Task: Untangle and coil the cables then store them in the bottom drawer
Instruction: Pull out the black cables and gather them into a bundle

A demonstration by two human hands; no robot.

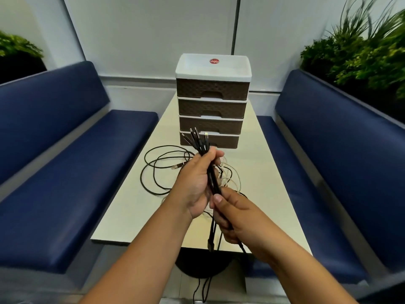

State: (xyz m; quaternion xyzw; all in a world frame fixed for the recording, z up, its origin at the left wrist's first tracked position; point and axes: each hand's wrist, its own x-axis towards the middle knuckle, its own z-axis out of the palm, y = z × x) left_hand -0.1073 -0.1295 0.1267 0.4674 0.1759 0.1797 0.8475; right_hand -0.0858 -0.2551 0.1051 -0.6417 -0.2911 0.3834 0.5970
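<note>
Above the table, my left hand (pixel 197 183) grips a bundle of black cables (pixel 213 183) near its upper end, and several plugs (pixel 195 139) stick out past my fingers. My right hand (pixel 232 216) grips the same bundle lower down; loose ends hang below the table edge towards the floor. A dark braided cable (pixel 153 170) lies in loose loops on the table (pixel 122 216) left of my hands. A pale cable (pixel 232 178) lies tangled behind my hands. The brown drawer unit (pixel 212 110) stands at the far end, its bottom drawer (pixel 223 141) closed.
Blue padded benches (pixel 76 172) run along both sides of the narrow table. Green plants (pixel 361 51) stand behind the right bench and at the far left. A round black table base (pixel 203 264) sits under the near edge.
</note>
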